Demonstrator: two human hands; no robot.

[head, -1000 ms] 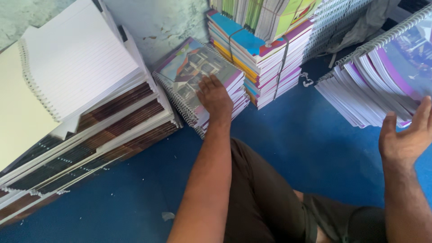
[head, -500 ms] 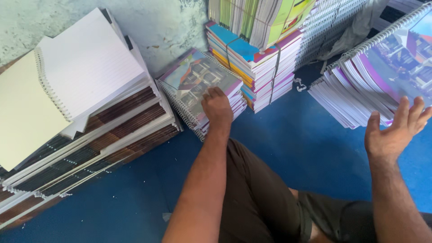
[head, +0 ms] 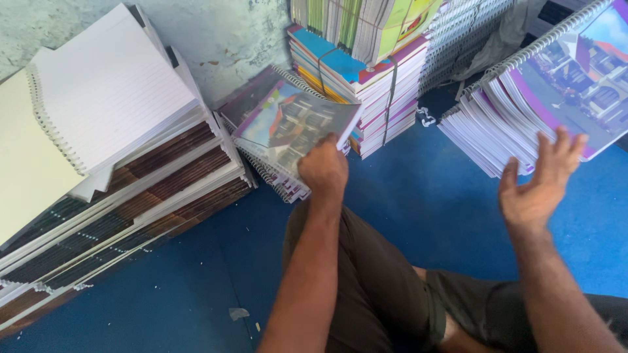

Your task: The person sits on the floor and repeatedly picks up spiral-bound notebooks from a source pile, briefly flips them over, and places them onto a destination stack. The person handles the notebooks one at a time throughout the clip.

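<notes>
A seated person's left hand [head: 322, 168] is gripping the top spiral notebook [head: 294, 124] on a leaning floor stack; right hand [head: 540, 183], seemingly empty, is spreading toward the tilted pile [head: 523, 111]. Lifting squarely is advisable.

Floor [head: 458, 216]: covered in a blue sheet, a few pale scraps scattered near the bottom.
Wall [head: 216, 33]: rough plaster, pale grey-green, chipped and stained.
Light: bright daylight, strongest at the upper right.
Surroundings: tall stacks of bound paper [head: 124, 196] leaning against the wall at left.
</notes>
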